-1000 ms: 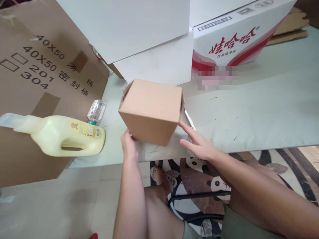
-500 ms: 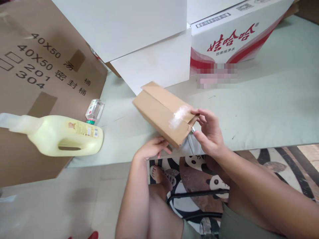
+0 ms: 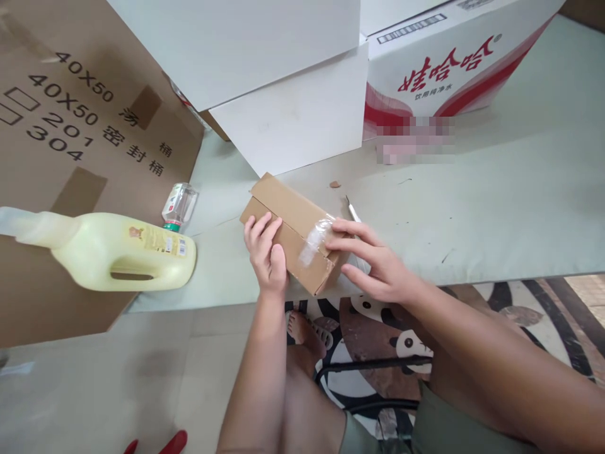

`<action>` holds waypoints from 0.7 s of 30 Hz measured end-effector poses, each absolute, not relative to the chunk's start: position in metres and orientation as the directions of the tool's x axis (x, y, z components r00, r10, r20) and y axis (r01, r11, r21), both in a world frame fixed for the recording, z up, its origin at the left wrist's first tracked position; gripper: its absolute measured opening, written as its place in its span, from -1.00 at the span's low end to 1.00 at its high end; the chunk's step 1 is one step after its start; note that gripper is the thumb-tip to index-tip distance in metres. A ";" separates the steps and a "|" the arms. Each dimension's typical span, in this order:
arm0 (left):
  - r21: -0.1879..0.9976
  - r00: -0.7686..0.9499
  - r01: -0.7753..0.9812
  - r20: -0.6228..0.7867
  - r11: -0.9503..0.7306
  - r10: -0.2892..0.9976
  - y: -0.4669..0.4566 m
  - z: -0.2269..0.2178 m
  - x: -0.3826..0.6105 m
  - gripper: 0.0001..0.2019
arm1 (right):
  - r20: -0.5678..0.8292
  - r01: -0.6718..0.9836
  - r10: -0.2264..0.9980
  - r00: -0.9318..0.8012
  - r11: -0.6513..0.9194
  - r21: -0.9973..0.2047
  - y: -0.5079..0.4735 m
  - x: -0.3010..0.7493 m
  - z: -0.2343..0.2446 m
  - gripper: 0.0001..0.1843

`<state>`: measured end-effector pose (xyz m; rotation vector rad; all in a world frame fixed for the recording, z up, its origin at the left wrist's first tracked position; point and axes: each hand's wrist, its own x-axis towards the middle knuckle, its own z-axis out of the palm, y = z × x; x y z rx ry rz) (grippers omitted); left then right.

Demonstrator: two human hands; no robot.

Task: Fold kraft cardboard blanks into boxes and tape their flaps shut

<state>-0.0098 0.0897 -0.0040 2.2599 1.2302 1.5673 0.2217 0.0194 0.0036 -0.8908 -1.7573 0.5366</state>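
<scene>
A small brown cardboard box [image 3: 293,205] lies slanted on the pale table cover. Clear tape [image 3: 312,243] spans the seam at its near right end. My left hand [image 3: 267,255] grips the box's left side, its fingers reaching over the top and the thumb against the near face. At the other end, my right hand [image 3: 380,261] has its fingers stretched and apart, with fingertips touching the box beside the tape. Just behind that hand lies a slim white pen-like tool with a thin dark tip [image 3: 352,211], partly hidden. A small brown scrap [image 3: 335,185] is near it.
White cartons [image 3: 293,120] stand behind the box, with a red-and-white carton [image 3: 439,82] to their right. On the left are a large brown carton [image 3: 94,183], a yellow jug [image 3: 89,252] and a small clear bottle [image 3: 180,205]. The table's front edge runs below my hands.
My left hand has moved from beneath the box's near edge up onto its side. The box has turned and shifted slightly left. The pen-like tool and scrap now show on the table.
</scene>
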 end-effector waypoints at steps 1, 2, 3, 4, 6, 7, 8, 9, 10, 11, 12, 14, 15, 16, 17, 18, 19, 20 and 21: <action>0.513 0.124 0.553 0.728 -0.656 0.674 0.089 -0.005 -0.008 -0.58 | 0.590 0.345 0.797 -0.127 0.593 -0.727 0.022 0.226 0.003 -0.60; 0.510 0.115 0.557 0.734 -0.655 0.669 0.089 -0.006 -0.007 -0.58 | 0.566 0.397 0.822 -0.053 0.538 -0.744 0.024 0.231 0.002 -0.62; 0.508 0.111 0.556 0.739 -0.658 0.664 0.089 -0.007 -0.007 -0.58 | 0.521 0.464 0.853 0.030 0.450 -0.763 0.027 0.236 0.001 -0.65; 0.506 0.110 0.551 0.745 -0.664 0.658 0.090 -0.008 -0.007 -0.58 | 0.453 0.538 0.886 0.105 0.332 -0.775 0.030 0.240 -0.002 -0.69; 0.504 0.104 0.535 0.757 -0.678 0.645 0.091 -0.009 -0.008 -0.59 | 0.259 0.685 0.952 0.161 0.081 -0.724 0.035 0.245 -0.008 -0.70; 0.504 0.102 0.530 0.760 -0.682 0.642 0.091 -0.009 -0.008 -0.59 | 0.150 0.748 0.978 0.143 -0.007 -0.664 0.036 0.246 -0.012 -0.67; 0.505 0.101 0.529 0.761 -0.682 0.641 0.092 -0.009 -0.008 -0.59 | 0.054 0.797 0.992 0.113 -0.058 -0.601 0.037 0.247 -0.014 -0.62; 0.506 0.098 0.532 0.760 -0.679 0.643 0.092 -0.009 -0.008 -0.59 | -0.021 0.832 0.996 0.085 -0.082 -0.549 0.039 0.247 -0.017 -0.56; 0.509 0.094 0.538 0.756 -0.672 0.648 0.092 -0.009 -0.008 -0.58 | -0.068 0.852 0.995 0.067 -0.093 -0.515 0.040 0.246 -0.018 -0.49; 0.514 0.089 0.545 0.750 -0.663 0.655 0.092 -0.009 -0.008 -0.57 | -0.092 0.861 0.994 0.059 -0.097 -0.500 0.041 0.246 -0.018 -0.45; 0.521 0.083 0.551 0.744 -0.652 0.663 0.091 -0.008 -0.008 -0.56 | -0.095 0.857 0.993 0.067 -0.106 -0.503 0.042 0.246 -0.018 -0.41; 0.534 0.071 0.556 0.733 -0.637 0.676 0.090 -0.008 -0.008 -0.54 | -0.086 0.804 0.990 0.114 -0.142 -0.578 0.045 0.247 -0.014 -0.41; 0.539 0.068 0.555 0.730 -0.634 0.680 0.090 -0.007 -0.008 -0.53 | -0.086 0.742 0.987 0.138 -0.161 -0.651 0.047 0.247 -0.012 -0.45; 0.542 0.067 0.553 0.728 -0.633 0.682 0.090 -0.006 -0.008 -0.53 | -0.091 0.651 0.982 0.165 -0.178 -0.738 0.048 0.248 -0.010 -0.51; 0.543 0.068 0.550 0.728 -0.635 0.682 0.090 -0.006 -0.008 -0.53 | -0.103 0.538 0.977 0.188 -0.190 -0.822 0.048 0.247 -0.007 -0.56; 0.544 0.070 0.547 0.727 -0.636 0.683 0.089 -0.005 -0.008 -0.54 | -0.114 0.418 0.972 0.208 -0.193 -0.888 0.048 0.247 -0.004 -0.60; 0.544 0.073 0.545 0.727 -0.637 0.683 0.089 -0.005 -0.007 -0.54 | -0.122 0.310 0.967 0.225 -0.189 -0.932 0.046 0.246 -0.002 -0.62; 0.544 0.074 0.544 0.728 -0.639 0.682 0.090 -0.005 -0.007 -0.54 | -0.122 0.224 0.961 0.249 -0.180 -0.958 0.044 0.244 0.002 -0.64; 0.543 0.074 0.543 0.729 -0.641 0.680 0.090 -0.005 -0.007 -0.54 | -0.112 0.162 0.954 0.279 -0.161 -0.974 0.040 0.243 0.006 -0.66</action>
